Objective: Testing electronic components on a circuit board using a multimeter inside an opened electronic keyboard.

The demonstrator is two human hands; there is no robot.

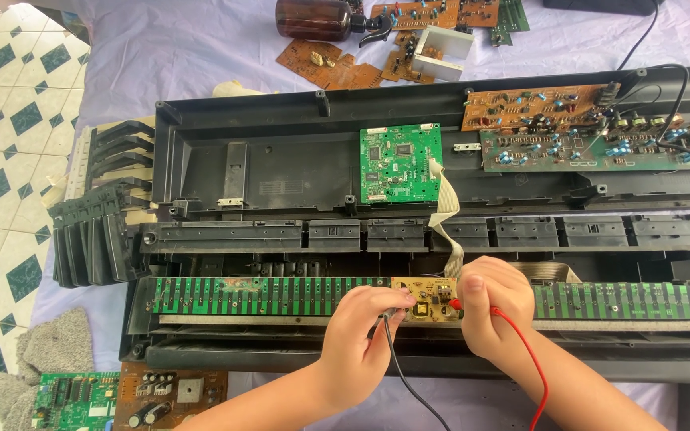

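Both forearms come up from the bottom edge toward a small yellowish board (425, 299), which sits in the middle of the long green contact strip (265, 294) inside an opened black keyboard case (281, 160). Left hand (361, 331), just left of the yellowish board, pinches a black probe (391, 318) whose tip touches that board's left edge; its black lead (409, 387) trails down. Right hand (493, 307), just right of the board, has its fingers curled on a red probe (455, 304), apparently touching the board's right edge, though the thumb hides the tip. A red lead (530, 351) trails down from it. Above the yellowish board lies a green circuit board (401, 162), joined by a flat ribbon cable (447, 223). Left of the case stand loose black keys (93, 239).
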